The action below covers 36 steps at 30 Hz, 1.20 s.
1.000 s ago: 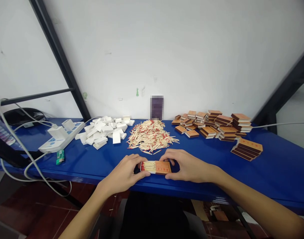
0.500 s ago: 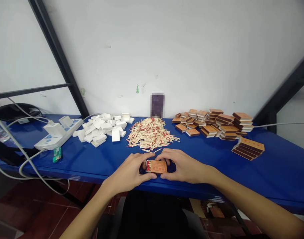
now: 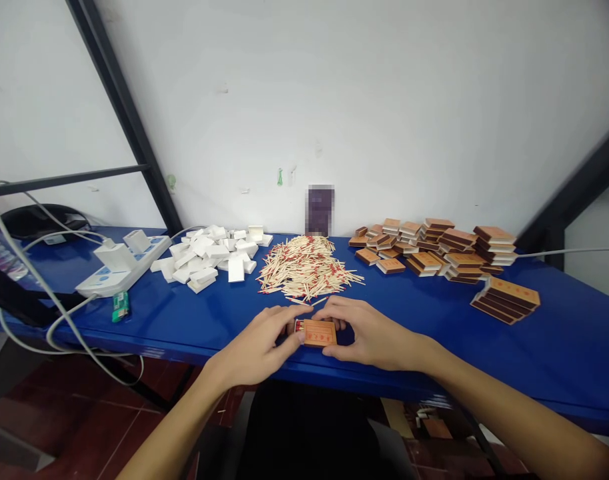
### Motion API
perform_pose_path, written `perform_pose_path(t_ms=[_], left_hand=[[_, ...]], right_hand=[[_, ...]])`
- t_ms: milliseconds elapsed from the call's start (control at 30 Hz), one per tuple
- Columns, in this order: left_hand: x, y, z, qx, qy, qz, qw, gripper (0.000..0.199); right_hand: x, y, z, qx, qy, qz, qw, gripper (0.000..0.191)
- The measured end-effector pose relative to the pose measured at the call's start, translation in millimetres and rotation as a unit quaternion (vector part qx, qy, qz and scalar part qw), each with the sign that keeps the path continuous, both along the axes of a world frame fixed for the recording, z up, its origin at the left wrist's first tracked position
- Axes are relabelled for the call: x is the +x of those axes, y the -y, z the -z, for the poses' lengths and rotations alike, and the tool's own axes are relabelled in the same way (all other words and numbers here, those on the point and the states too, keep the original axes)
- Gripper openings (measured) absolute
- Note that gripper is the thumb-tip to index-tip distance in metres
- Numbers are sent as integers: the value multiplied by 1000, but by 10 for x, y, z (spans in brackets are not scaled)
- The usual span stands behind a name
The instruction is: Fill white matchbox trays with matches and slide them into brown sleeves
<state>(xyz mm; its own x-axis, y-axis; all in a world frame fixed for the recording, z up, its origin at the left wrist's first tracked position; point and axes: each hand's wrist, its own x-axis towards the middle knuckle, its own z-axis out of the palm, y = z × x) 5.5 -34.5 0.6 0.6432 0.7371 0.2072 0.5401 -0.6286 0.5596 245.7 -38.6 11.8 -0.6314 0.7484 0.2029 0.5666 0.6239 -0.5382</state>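
Note:
Between my two hands, near the table's front edge, is an orange matchbox (image 3: 320, 332). Its tray sticks out a little on the left, and red match heads show in the gap. My left hand (image 3: 262, 343) is closed on the tray end, thumb at the near corner. My right hand (image 3: 367, 333) grips the right end of the sleeve with thumb and fingers. Just beyond the hands lies a heap of loose red-tipped matches (image 3: 307, 270).
White empty trays (image 3: 204, 257) are piled at the left. Orange matchboxes (image 3: 429, 250) are stacked at the right, with a separate row of matchboxes (image 3: 507, 300) nearer me. A power strip (image 3: 134, 267) with cables and a green packet (image 3: 120, 307) are at far left.
The tray has slid further into the matchbox sleeve, so fewer match heads show. My left thumb has drawn in to the tray's end. The view has shifted slightly.

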Motion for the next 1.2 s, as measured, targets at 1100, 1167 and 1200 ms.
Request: perform_pose_path(t_ms=[1100,1167,1200], left_hand=[[20,-97,-2,-173,257,-41,950,41],[19,-83,-2,-167,263,-38,950,39],[20,-74,0,-161,262,-39,951,39]], right_hand=[[-165,34,1,96,-63,19,993,33],[-183,30,0,96,-62,19,993,34],[-190,28,0,97,-60,19,993,35]])
